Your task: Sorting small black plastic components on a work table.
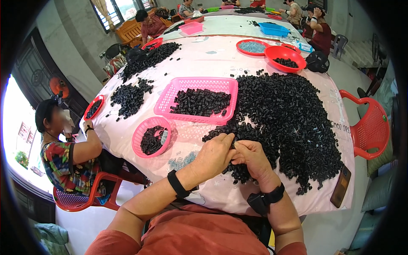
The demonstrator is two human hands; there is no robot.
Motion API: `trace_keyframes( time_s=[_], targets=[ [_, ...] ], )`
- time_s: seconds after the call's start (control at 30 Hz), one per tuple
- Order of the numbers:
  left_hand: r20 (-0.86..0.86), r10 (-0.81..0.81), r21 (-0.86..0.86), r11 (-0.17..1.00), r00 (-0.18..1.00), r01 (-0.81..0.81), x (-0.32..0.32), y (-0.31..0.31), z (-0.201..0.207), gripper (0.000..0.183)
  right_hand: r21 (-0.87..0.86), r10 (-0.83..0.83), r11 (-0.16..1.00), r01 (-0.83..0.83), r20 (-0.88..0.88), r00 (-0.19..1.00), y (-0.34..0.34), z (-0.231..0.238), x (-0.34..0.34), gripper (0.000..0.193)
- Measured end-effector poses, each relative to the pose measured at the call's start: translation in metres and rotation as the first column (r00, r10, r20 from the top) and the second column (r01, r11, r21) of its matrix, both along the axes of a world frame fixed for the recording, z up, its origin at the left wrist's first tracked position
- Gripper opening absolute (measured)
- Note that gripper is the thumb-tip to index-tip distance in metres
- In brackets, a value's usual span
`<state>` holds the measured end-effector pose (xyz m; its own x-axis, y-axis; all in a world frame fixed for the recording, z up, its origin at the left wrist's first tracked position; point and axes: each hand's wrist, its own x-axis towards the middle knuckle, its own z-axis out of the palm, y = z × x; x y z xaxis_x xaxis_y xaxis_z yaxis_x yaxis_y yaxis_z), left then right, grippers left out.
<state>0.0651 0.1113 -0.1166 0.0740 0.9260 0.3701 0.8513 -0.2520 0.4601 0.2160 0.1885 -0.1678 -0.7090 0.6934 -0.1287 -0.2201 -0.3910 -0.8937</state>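
Observation:
My left hand (213, 155) and my right hand (253, 159) meet at the near edge of a large heap of small black plastic parts (282, 114). Both are closed in a pinch, fingertips almost touching. A small black plastic part (233, 145) shows between them, mostly hidden by the fingers. Just beyond my hands sits a pink rectangular basket (234, 91) with more black parts inside. To the left stands a round pink basket (135, 142), holding black parts and a pale item. Tiny clear bluish pieces (183, 161) lie scattered beside my left wrist.
A phone (341, 187) lies at the table's right edge. Red bowls (297, 59), a blue basket (274, 29) and further black piles (127, 100) stand farther off. A person (70, 148) sits at the left; others sit around the far end. A red chair (369, 125) is at the right.

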Motion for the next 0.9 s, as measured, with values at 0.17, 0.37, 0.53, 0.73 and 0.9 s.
trace_keyframes(
  time_s=[0.17,0.37,0.53,0.73,0.9],
  targets=[
    [-0.038,-0.030,0.024,0.999,0.999,0.031,0.001,0.001,-0.002,0.043,0.001,0.020,1.000,-0.020,-0.007,1.000,0.001,0.001,0.000,0.024],
    [-0.086,-0.031,0.079,0.996,0.996,0.038,0.007,0.006,-0.012,0.031,-0.069,0.039,0.996,-0.048,-0.127,0.991,0.009,-0.013,0.000,0.027],
    [-0.113,-0.031,0.074,0.997,0.993,0.039,0.008,0.012,-0.001,0.027,-0.058,0.010,0.998,-0.021,-0.178,0.984,0.010,-0.006,0.003,0.029],
    [-0.096,0.013,0.090,0.996,0.995,-0.004,-0.003,0.015,0.006,0.027,-0.061,0.006,0.998,-0.013,-0.106,0.994,0.006,0.008,0.005,0.027],
    [-0.082,-0.001,0.065,0.998,0.997,0.006,0.001,0.007,0.004,0.027,-0.011,0.002,1.000,-0.003,-0.045,0.999,0.007,-0.002,0.005,0.022]
  ],
)
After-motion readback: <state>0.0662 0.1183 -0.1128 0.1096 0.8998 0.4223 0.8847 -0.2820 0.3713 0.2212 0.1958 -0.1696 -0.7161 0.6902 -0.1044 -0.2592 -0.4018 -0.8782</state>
